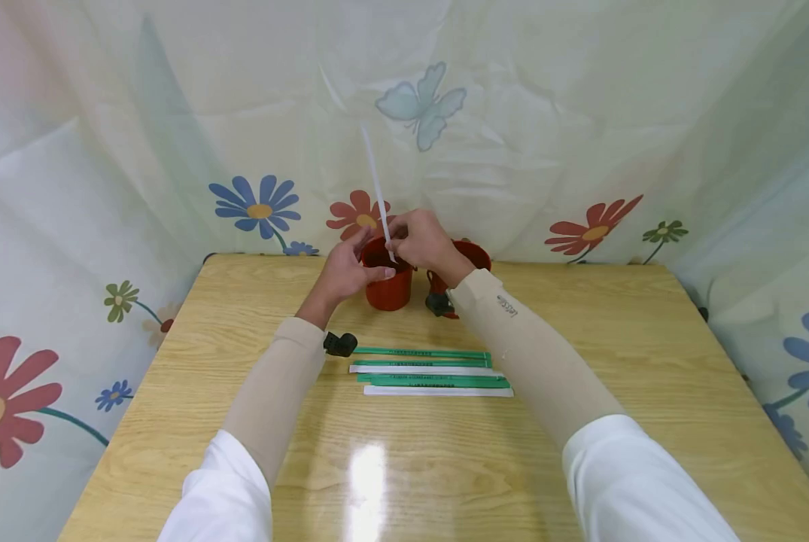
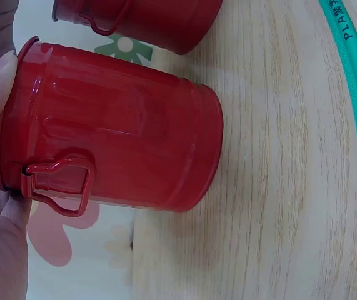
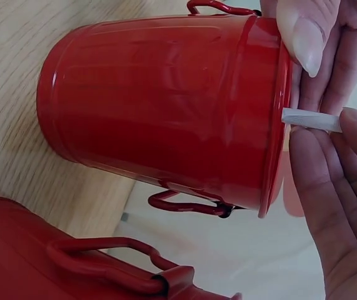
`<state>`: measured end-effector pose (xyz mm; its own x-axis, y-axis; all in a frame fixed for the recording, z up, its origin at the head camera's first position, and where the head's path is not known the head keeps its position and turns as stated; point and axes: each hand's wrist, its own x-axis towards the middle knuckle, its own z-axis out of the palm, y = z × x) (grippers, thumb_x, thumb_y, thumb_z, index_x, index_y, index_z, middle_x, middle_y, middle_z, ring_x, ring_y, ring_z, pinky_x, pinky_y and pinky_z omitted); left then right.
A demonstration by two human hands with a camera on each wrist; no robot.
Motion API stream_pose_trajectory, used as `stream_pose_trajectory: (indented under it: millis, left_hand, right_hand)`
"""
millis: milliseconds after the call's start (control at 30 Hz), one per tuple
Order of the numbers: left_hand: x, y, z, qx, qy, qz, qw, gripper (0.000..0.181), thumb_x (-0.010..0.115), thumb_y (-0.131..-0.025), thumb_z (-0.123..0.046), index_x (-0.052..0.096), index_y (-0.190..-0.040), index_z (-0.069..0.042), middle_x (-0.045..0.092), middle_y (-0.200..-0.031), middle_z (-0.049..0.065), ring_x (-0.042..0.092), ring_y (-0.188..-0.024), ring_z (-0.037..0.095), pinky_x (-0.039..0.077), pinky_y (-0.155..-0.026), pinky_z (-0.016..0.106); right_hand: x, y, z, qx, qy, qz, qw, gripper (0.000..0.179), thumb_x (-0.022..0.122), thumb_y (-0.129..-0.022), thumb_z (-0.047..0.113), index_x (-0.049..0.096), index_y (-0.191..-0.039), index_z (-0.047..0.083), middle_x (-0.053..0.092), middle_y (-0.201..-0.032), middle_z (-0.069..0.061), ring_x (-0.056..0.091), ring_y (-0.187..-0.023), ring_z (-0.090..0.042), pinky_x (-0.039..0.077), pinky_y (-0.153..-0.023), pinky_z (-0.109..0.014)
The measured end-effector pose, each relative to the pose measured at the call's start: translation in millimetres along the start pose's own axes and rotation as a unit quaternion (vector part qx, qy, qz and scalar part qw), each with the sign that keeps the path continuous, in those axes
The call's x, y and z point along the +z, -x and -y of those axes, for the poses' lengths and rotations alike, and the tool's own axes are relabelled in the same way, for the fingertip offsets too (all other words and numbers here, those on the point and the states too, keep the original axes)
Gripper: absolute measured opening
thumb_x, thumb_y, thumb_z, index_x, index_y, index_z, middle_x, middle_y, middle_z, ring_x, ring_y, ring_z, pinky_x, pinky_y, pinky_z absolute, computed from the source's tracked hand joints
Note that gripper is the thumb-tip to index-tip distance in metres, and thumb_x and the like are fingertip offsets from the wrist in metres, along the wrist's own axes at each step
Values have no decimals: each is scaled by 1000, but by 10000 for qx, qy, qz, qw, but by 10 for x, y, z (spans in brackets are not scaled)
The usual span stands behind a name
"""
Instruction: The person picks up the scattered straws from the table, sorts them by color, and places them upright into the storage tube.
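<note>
A red metal bucket [image 1: 389,292] with side handles stands upright near the table's back edge. My left hand [image 1: 346,267] grips its rim from the left, thumb [image 3: 306,47] on the near edge and the other fingers behind. Between thumb and fingers, my right hand [image 1: 423,239] pinches a long white paper-wrapped straw [image 1: 375,177] near its lower end. The straw leans slightly left, and its lower tip [image 3: 297,117] is right at the bucket's rim. The inside of the bucket is mostly hidden by the hands.
Partly behind the right wrist stands a second red bucket [image 1: 480,257]. Several green-wrapped straws [image 1: 421,354] and white-wrapped straws [image 1: 438,391] lie in a row across the wooden table [image 1: 614,339], nearer the person. A flowered curtain [image 1: 533,173] hangs behind the table.
</note>
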<state>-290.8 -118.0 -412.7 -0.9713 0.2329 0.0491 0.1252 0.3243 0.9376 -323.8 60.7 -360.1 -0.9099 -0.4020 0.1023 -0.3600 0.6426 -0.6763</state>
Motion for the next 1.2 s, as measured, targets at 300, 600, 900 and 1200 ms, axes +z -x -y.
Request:
stream_pose_trajectory:
  millis: [300,600,900,1200]
  left_hand:
    - [29,7,13,178,44,64,9998,91,84,-89,-16,33,-164,-16,46,-164,4,44,-152,28,43,-122,49]
    - [32,-21,1,258,52,-39,9996,90,84,-89,-16,34,-164,-19,47,-164,7,43,-153,30,44,-121,52]
    - [76,-9,16,317,-46,-80,9995,89,84,-88,-19,37,-163,-22,56,-157,5,50,-145,30,47,-118,52]
    - [51,-2,4,234,-79,-182,9995,90,84,-88,-16,35,-164,-24,51,-160,6,46,-149,29,49,-116,51]
  right_hand:
    - [-29,42,-41,61,-68,185,9998,17,70,-98,9,78,-108,-2,79,-102,-16,72,-86,-25,61,-80,-34]
    - [-178,323,-64,-16,-987,154,9950,13,75,-95,8,79,-104,0,77,-97,-17,74,-87,-35,64,-79,-39]
    - [-321,983,-334,-90,-1663,377,9853,14,76,-93,6,77,-103,-4,78,-91,-15,75,-77,-21,65,-78,-32]
    - [-160,1631,-715,-554,106,1255,9905,4,77,-92,3,78,-95,5,76,-87,-2,62,-75,-11,55,-68,-22]
